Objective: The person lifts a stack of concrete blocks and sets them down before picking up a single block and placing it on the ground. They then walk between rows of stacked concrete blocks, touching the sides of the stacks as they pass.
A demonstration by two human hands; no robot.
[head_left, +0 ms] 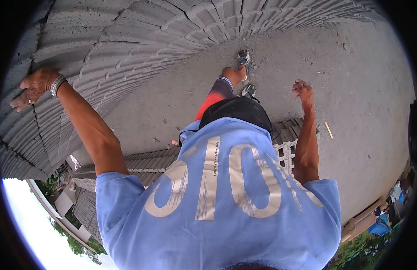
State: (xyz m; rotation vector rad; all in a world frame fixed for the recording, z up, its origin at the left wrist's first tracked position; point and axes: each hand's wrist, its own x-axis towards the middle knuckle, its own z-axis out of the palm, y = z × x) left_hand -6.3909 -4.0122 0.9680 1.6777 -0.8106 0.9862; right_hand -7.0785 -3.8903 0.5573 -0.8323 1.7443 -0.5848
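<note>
My left hand (pixel 35 87), with a ring and a silver wristband (pixel 57 84), is at the upper left against a tall stack of grey concrete blocks (pixel 123 58). Its fingers lie stretched out along the block face near a dark joint, with the thumb apart. On the other side, my right hand (pixel 303 92) hangs over the bare ground, away from the blocks. Its fingers are loosely bent and grey with dust, and nothing shows in them.
Grey dusty ground (pixel 365 112) stretches to the right, with a small wooden stick (pixel 328 130) on it. Behind my body are more rows of blocks (pixel 287 153). Mixed clutter (pixel 381 222) lies at the lower right edge. My shoes (pixel 244 58) stand near the stack.
</note>
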